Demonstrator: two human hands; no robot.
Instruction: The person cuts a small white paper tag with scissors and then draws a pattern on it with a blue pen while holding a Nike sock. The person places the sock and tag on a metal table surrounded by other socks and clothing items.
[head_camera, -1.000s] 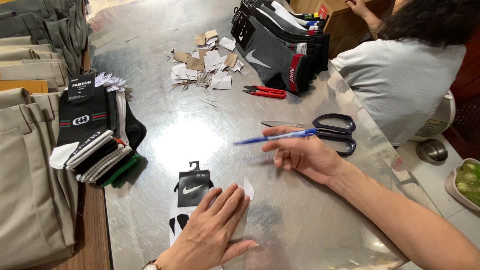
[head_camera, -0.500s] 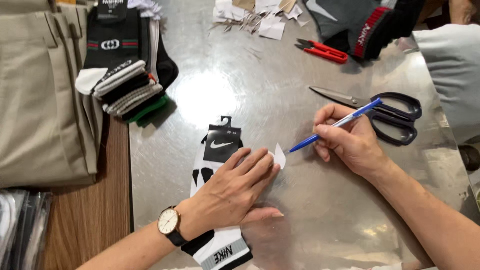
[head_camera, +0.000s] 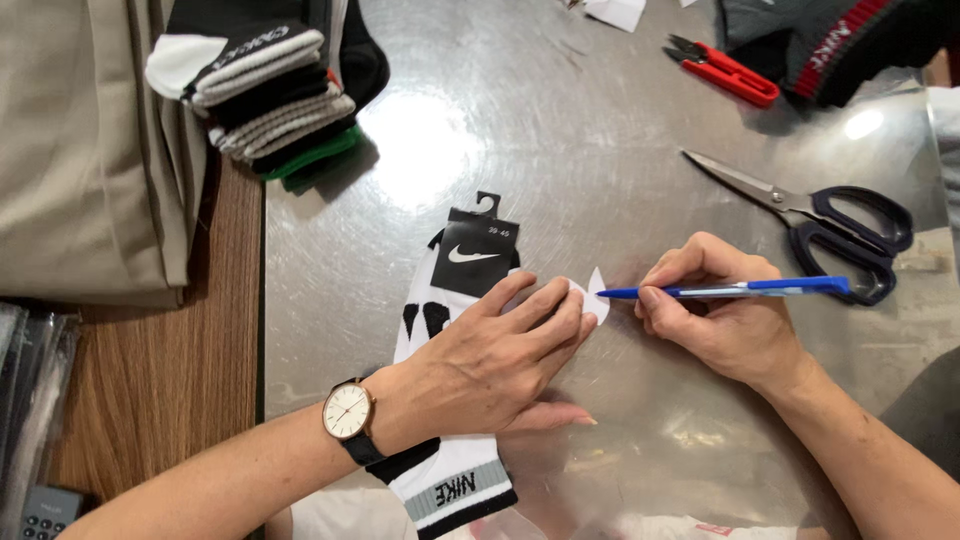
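A white sock with black marks and a black card header (head_camera: 470, 255) lies flat on the metal table (head_camera: 560, 130). My left hand (head_camera: 500, 355), with a wristwatch on the wrist, presses down on the sock and on a small white paper tag (head_camera: 592, 295) at its fingertips. My right hand (head_camera: 715, 315) holds a blue pen (head_camera: 730, 290) level, its tip touching the tag's right edge.
Black-handled scissors (head_camera: 810, 215) lie just beyond my right hand. Red snips (head_camera: 725, 72) and a dark sock bundle (head_camera: 830, 45) are at the far right. A stack of folded socks (head_camera: 265, 95) and beige trousers (head_camera: 90, 150) sit left. A wooden strip (head_camera: 170, 400) borders the table.
The view has closed in on the sock. My right hand has brought the pen down and left until its tip meets the paper tag; my left hand stays on the sock.
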